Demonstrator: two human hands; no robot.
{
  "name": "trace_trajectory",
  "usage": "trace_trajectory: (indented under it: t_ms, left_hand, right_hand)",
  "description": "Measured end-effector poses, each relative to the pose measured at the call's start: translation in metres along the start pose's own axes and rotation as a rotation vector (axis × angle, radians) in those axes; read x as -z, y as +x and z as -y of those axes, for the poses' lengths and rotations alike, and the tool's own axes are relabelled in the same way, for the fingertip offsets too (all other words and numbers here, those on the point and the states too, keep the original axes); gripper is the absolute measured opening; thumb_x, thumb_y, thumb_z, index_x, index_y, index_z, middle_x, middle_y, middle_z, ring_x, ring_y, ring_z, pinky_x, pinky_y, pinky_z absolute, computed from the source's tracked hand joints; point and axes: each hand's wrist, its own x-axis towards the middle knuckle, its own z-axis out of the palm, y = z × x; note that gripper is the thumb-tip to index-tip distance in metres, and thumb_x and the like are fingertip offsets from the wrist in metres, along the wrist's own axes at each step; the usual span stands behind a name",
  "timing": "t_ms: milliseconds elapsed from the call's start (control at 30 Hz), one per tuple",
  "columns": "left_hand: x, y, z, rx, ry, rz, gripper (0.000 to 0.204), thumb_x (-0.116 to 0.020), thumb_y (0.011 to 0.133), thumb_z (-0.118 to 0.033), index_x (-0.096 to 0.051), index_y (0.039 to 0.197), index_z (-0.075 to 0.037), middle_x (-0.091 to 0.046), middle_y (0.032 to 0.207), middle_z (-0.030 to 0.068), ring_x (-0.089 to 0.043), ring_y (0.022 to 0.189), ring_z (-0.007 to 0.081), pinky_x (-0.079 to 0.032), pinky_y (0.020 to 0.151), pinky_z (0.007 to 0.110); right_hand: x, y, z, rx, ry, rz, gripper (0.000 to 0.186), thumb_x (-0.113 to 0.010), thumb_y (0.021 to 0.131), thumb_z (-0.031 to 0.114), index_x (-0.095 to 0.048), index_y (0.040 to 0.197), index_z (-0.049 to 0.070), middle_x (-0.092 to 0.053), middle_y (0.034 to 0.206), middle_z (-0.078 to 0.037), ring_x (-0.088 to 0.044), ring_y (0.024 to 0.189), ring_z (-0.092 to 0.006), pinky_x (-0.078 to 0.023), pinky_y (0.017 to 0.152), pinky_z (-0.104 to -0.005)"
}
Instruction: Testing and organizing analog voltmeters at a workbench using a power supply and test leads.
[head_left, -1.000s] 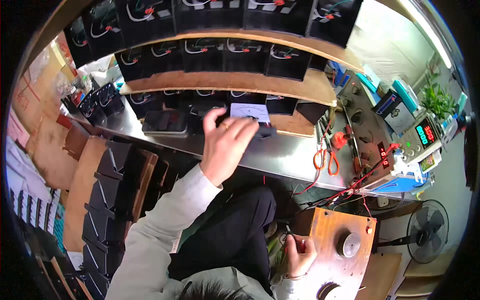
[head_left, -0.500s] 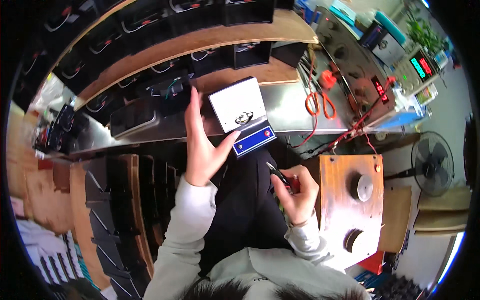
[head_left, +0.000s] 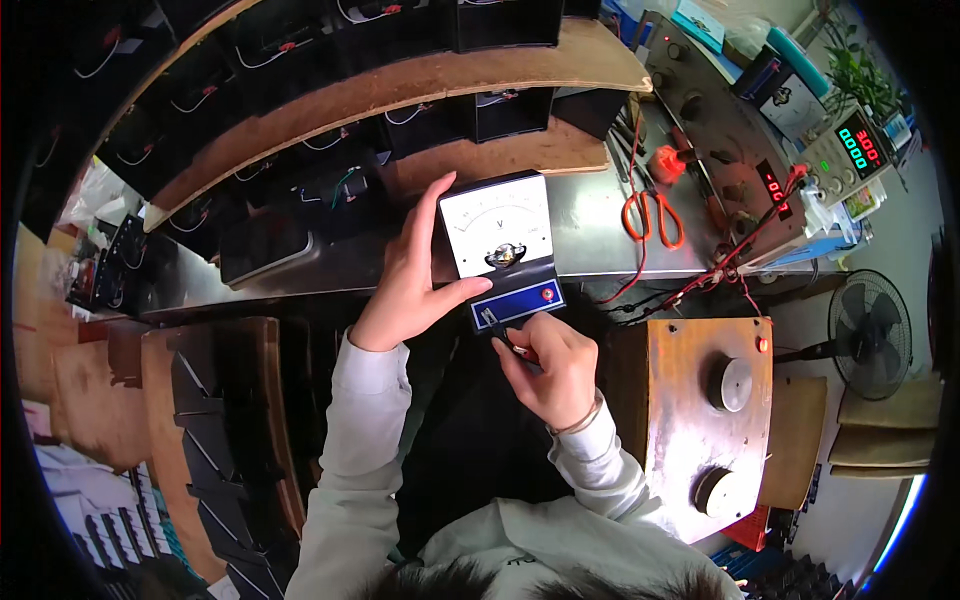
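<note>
An analog meter point(head_left: 498, 225) with a white dial face, black case and blue front panel is tilted up over my lap at the bench's front edge. My left hand point(head_left: 405, 295) grips its left side, fingers along the edge and thumb at the panel. My right hand point(head_left: 550, 372) is closed on a small black-and-red tool point(head_left: 515, 345), its tip at the left end of the blue panel, touching or very near a terminal there. The panel's red terminal point(head_left: 547, 294) shows on the right.
Shelves point(head_left: 560, 60) of black cases rise behind a steel bench point(head_left: 590, 240) holding a black tray point(head_left: 265, 262) and orange scissors point(head_left: 650, 218). At right are a power supply point(head_left: 840, 160), red leads, a metal-topped box point(head_left: 700, 440) with two knobs and a fan point(head_left: 867, 330). Black cases point(head_left: 195, 430) line the left.
My left hand has brought the meter from the bench toward my lap and turned its face into view. My right hand has risen from low right to the meter's lower left panel with the tool.
</note>
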Motion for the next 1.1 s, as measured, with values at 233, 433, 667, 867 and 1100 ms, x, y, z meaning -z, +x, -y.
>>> trace_trajectory:
  t_ms: [233, 433, 667, 867, 1100]
  left_hand:
    - [-0.005, 0.001, -0.004, 0.114, -0.151, -0.055, 0.112, -0.09, 0.079, -0.015, -0.02, 0.166, -0.007, -0.045, 0.158, 0.0258, -0.05, 0.143, 0.0406, -0.04, 0.117, 0.045]
    - [-0.005, -0.003, -0.01, 0.09, -0.074, -0.028, 0.116, -0.081, 0.084, 0.005, -0.007, 0.17, -0.019, -0.044, 0.156, 0.0184, -0.054, 0.138, 0.0254, -0.048, 0.112, 0.041]
    - [-0.013, -0.004, -0.021, 0.125, -0.279, -0.085, 0.111, -0.08, 0.083, 0.006, -0.013, 0.169, -0.014, -0.044, 0.154, 0.021, -0.061, 0.131, 0.0286, -0.059, 0.1, 0.039]
    - [-0.007, -0.002, -0.022, 0.115, -0.22, -0.032, 0.111, -0.081, 0.083, 0.005, -0.013, 0.169, -0.015, -0.045, 0.153, 0.0212, -0.059, 0.134, 0.0286, -0.057, 0.103, 0.041]
    - [-0.007, -0.002, -0.026, 0.21, -0.277, -0.022, 0.113, -0.082, 0.084, 0.0, -0.01, 0.169, -0.02, -0.044, 0.156, 0.0203, -0.054, 0.139, 0.0295, -0.05, 0.11, 0.044]
  right_hand:
    - [-0.004, -0.029, -0.005, -0.33, 0.245, -0.156, 0.029, -0.079, 0.091, 0.006, -0.057, 0.108, 0.001, -0.06, 0.092, -0.008, -0.055, 0.065, -0.0151, -0.046, 0.06, -0.0291]
    - [0.031, -0.037, -0.023, -0.487, 0.02, -0.226, 0.01, -0.057, 0.099, 0.001, -0.057, 0.109, -0.001, -0.059, 0.087, -0.015, -0.063, 0.078, -0.0242, -0.05, 0.069, -0.0339]
    - [0.087, -0.028, -0.018, -0.216, -0.233, 0.122, 0.058, -0.07, 0.087, -0.009, -0.064, 0.143, 0.006, -0.061, 0.107, -0.017, -0.064, 0.093, -0.0323, -0.052, 0.08, -0.0375]
    - [0.062, -0.022, -0.016, -0.567, 0.213, -0.145, 0.037, -0.084, 0.086, 0.001, -0.067, 0.119, -0.001, -0.079, 0.095, -0.012, -0.075, 0.078, -0.0146, -0.058, 0.067, -0.0283]
    - [0.049, -0.008, -0.021, -0.078, -0.064, -0.168, 0.021, -0.088, 0.076, -0.002, -0.071, 0.088, -0.001, -0.071, 0.081, -0.011, -0.068, 0.069, -0.022, -0.053, 0.06, -0.0317]
